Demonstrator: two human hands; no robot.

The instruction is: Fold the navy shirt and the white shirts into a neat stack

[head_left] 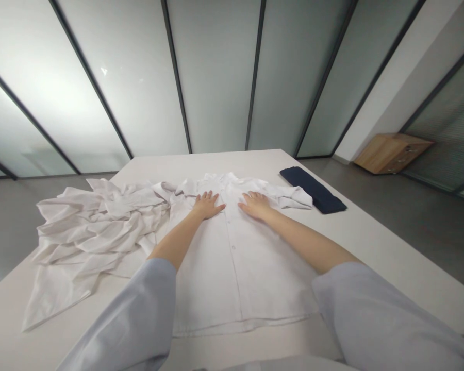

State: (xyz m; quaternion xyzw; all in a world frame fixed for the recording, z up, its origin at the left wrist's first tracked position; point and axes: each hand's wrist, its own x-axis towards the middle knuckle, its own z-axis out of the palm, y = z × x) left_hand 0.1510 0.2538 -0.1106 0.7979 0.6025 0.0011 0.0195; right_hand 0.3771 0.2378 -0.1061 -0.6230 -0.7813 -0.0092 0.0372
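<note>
Fingers (pixel 211 196) of our left hand (pixel 208 204) and right hand (pixel 256 204) lie spread and flat, pinching nothing, on the white shirt (pixel 235 268) beneath them. Just left, the crumpled pile (pixel 93 232) overlaps its sleeve; we judge that dragging the shirt could snag it. Right, a navy cloth (pixel 313 189) rests on the worktop (pixel 390 257).

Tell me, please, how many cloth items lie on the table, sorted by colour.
White: 2, the shirt spread flat under the left hand and right hand, and the crumpled heap beside it, whose pieces cannot be counted apart.
Dark blue: 1, the folded cloth.
Total: 3.
</note>
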